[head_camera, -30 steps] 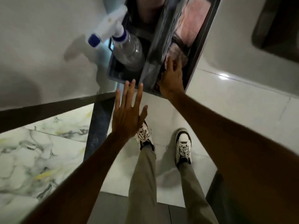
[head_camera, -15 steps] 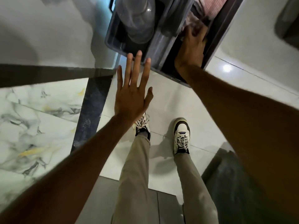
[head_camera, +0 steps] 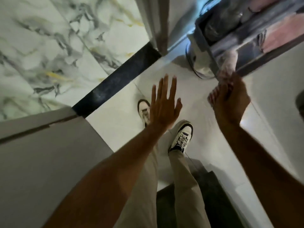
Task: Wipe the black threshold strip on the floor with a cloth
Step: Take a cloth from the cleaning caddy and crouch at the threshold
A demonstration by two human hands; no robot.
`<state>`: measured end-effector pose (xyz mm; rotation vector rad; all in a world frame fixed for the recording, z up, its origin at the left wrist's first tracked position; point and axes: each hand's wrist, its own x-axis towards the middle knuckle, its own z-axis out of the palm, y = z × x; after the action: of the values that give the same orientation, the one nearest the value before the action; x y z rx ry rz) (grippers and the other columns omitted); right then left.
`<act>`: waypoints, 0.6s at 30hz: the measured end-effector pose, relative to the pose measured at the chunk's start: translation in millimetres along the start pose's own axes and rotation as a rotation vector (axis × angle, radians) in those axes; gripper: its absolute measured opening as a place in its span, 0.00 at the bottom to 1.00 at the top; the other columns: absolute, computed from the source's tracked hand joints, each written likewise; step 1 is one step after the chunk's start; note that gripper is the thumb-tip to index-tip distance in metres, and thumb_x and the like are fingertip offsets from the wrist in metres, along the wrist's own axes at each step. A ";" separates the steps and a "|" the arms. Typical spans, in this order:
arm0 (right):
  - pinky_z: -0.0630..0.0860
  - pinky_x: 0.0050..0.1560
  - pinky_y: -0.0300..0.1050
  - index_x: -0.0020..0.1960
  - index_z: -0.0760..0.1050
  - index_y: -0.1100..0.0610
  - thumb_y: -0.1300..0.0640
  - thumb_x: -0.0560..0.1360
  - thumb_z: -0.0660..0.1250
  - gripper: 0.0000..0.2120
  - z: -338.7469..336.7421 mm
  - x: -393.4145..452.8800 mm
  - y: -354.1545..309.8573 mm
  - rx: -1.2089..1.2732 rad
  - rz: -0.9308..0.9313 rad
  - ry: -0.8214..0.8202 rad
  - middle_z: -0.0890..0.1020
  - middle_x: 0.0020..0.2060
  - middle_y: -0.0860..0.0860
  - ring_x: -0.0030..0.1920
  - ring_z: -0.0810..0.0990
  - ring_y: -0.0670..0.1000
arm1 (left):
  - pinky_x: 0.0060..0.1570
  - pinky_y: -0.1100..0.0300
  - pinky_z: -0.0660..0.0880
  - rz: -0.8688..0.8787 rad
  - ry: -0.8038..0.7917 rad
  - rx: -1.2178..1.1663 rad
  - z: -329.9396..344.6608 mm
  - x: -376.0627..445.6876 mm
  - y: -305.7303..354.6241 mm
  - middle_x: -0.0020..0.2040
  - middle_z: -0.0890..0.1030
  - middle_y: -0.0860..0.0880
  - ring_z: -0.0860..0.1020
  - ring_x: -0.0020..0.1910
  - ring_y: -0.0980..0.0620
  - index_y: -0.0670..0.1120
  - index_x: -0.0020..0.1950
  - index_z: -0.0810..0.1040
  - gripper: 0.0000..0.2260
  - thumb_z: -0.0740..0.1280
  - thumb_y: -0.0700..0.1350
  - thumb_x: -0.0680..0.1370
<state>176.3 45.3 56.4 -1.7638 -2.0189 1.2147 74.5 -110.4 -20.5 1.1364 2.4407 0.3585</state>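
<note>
The black threshold strip [head_camera: 115, 81] runs diagonally across the floor between the marble tiles and the white tiles. My left hand [head_camera: 164, 104] is open, fingers spread, held flat in the air above my shoes, just right of the strip. My right hand [head_camera: 230, 101] is closed on a pink striped cloth [head_camera: 218, 89], which trails up toward the grey caddy [head_camera: 202, 38] at the top right. The cloth's upper part is blurred.
The caddy holds a clear spray bottle [head_camera: 218, 25] and more pink cloth [head_camera: 283, 32]. Marble floor tiles [head_camera: 49, 46] lie left of the strip, a door frame [head_camera: 158, 22] stands at its far end, a grey wall [head_camera: 41, 153] at lower left, a dark mat [head_camera: 205, 195] behind my feet.
My right hand has pulled back out of the caddy with the pink cloth in it. The view has swung left, bringing the strip and marble floor toward the centre. My left hand stays open.
</note>
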 end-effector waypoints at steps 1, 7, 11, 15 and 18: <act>0.82 0.47 0.48 0.69 0.76 0.59 0.59 0.88 0.61 0.12 10.0 -19.0 0.5 0.052 0.012 -0.068 0.84 0.47 0.56 0.41 0.82 0.52 | 0.88 0.38 0.52 -0.048 -0.004 -0.008 -2.6 -20.4 -11.3 0.89 0.56 0.38 0.56 0.89 0.38 0.44 0.90 0.57 0.32 0.57 0.56 0.88; 0.87 0.54 0.39 0.76 0.73 0.63 0.64 0.87 0.61 0.17 101.6 -69.6 -2.1 0.011 0.028 -0.308 0.83 0.61 0.60 0.49 0.86 0.42 | 0.85 0.35 0.61 -0.277 -0.036 0.013 10.7 -104.6 -111.3 0.88 0.60 0.37 0.61 0.87 0.38 0.44 0.89 0.58 0.32 0.48 0.59 0.88; 0.73 0.37 0.21 0.76 0.72 0.68 0.67 0.87 0.59 0.17 179.4 -65.3 -6.9 -0.026 0.031 -0.398 0.82 0.63 0.70 0.55 0.74 0.54 | 0.86 0.36 0.58 -0.399 -0.050 0.049 24.6 -127.9 -177.8 0.88 0.59 0.37 0.60 0.88 0.37 0.44 0.90 0.56 0.33 0.46 0.60 0.88; 0.60 0.44 0.06 0.78 0.71 0.62 0.64 0.88 0.60 0.19 271.6 -33.9 8.9 -0.054 -0.078 -0.393 0.81 0.69 0.59 0.54 0.76 0.41 | 0.85 0.36 0.61 -0.423 -0.019 0.089 73.1 -113.0 -243.5 0.87 0.62 0.37 0.63 0.86 0.36 0.45 0.89 0.58 0.35 0.39 0.63 0.88; 0.74 0.43 0.16 0.77 0.74 0.57 0.60 0.89 0.59 0.17 357.9 5.6 38.0 0.027 -0.106 -0.370 0.86 0.59 0.45 0.47 0.83 0.39 | 0.83 0.35 0.63 -0.376 -0.002 0.108 150.7 -80.4 -302.9 0.86 0.65 0.37 0.65 0.85 0.35 0.44 0.88 0.62 0.34 0.42 0.62 0.89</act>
<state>-21.0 -109.9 -201.5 -1.4837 -2.2412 1.6213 -8.4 -355.9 -252.4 0.6908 2.6260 0.1101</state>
